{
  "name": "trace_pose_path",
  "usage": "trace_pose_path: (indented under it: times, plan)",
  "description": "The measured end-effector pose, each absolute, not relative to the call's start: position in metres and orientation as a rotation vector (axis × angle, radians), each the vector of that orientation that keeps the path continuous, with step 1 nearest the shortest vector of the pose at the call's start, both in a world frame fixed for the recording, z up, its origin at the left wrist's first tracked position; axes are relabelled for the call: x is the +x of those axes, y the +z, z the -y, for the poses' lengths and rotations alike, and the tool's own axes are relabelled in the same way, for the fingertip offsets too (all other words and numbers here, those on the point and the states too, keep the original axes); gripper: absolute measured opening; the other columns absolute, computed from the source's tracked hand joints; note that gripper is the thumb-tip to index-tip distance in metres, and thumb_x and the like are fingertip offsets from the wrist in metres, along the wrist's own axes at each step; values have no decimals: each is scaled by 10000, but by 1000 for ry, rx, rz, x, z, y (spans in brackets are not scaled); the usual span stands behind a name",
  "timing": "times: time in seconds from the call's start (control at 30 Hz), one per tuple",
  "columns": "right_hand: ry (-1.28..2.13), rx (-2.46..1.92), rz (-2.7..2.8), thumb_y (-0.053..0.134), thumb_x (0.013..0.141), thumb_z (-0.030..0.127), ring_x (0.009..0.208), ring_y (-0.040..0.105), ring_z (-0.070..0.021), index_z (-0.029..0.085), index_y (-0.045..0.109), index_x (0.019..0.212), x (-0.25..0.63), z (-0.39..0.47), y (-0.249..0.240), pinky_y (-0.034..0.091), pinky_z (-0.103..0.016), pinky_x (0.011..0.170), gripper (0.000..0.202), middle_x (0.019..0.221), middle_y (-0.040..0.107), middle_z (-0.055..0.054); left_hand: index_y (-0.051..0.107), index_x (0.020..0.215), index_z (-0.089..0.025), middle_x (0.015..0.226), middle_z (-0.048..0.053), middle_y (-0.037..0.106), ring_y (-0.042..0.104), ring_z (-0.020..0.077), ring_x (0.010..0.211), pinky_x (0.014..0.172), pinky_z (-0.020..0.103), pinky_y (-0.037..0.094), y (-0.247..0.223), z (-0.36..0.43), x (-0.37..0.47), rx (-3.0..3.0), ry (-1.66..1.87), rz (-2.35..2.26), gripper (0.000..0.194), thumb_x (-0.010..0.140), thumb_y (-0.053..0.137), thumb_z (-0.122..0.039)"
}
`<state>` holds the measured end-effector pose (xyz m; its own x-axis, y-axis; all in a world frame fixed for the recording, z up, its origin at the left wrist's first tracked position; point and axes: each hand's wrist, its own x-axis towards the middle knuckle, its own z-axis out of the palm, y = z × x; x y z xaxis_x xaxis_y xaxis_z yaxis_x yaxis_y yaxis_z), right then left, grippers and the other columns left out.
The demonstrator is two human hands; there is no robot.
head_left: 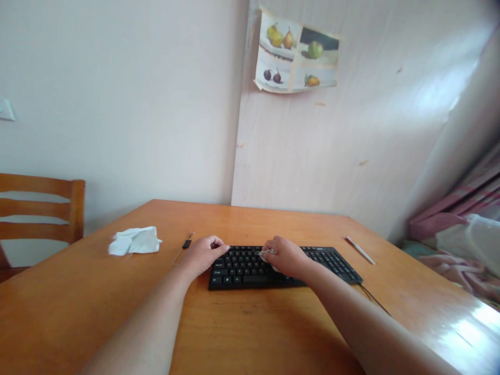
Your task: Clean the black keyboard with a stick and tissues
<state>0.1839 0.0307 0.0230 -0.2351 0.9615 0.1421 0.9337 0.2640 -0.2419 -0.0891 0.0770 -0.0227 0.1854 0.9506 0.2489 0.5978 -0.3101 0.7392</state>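
A black keyboard (pixel 250 271) lies flat on the wooden table in front of me. My left hand (pixel 205 254) grips its upper left corner, thumb over the top edge and fingers curled at the side. Over the middle keys, my right hand (pixel 287 256) is closed around a crumpled white tissue (pixel 269 253) that touches the keys. Part of the tissue is hidden under the fingers. The keyboard's cable (pixel 375 298) runs off from its right end toward the lower right.
On the wooden table (pixel 242 333), a folded white tissue (pixel 136 241) lies at the left. A small black item with a thin cord (pixel 187 243) is beside my left hand. A white pen (pixel 360 250) lies right. A wooden chair (pixel 39 211) stands at the left; the wall is behind.
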Motion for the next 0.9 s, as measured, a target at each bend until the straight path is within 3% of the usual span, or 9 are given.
trace_pose_path:
  times: [0.9]
  plan:
    - [138, -1912, 2113, 533, 900, 420, 878, 631, -212, 245, 745, 1019, 237, -18, 23, 372, -281, 688, 300, 1015, 687, -84, 721, 864, -237, 887, 17, 763, 689, 245, 876, 769, 298, 494, -17, -79, -92, 1949, 906, -1429, 427, 760, 623, -639]
